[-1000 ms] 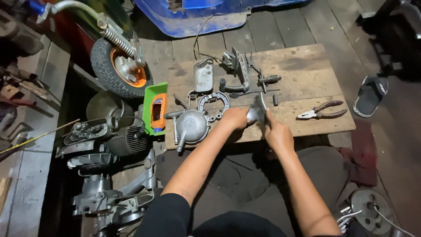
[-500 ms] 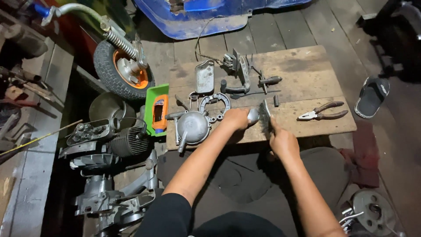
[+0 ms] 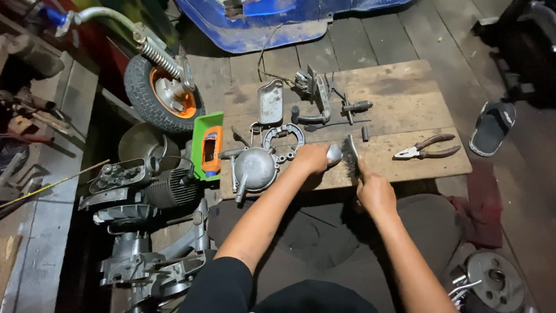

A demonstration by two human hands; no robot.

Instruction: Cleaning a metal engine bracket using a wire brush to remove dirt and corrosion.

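My left hand [image 3: 311, 158] grips a small rounded grey metal part [image 3: 334, 153] at the near edge of a wooden board [image 3: 399, 98]. My right hand [image 3: 375, 193] holds a wire brush [image 3: 351, 153] by its handle, with the bristles against that part. Just left of my left hand lies a round grey metal cover [image 3: 253, 168] with a lever, and behind it a ring-shaped brake piece [image 3: 282, 138].
Red-handled pliers [image 3: 425, 147] lie on the board to the right. Farther back are a flat metal plate [image 3: 270, 102] and bracket parts [image 3: 317, 93]. A green card holding an orange bottle [image 3: 209, 147], an engine block [image 3: 152, 185], a small wheel [image 3: 162, 95] and a sandal [image 3: 492, 127] surround the board.
My right hand has pulled back toward me with the brush, and the view has shifted slightly. My left hand stays on the metal part.
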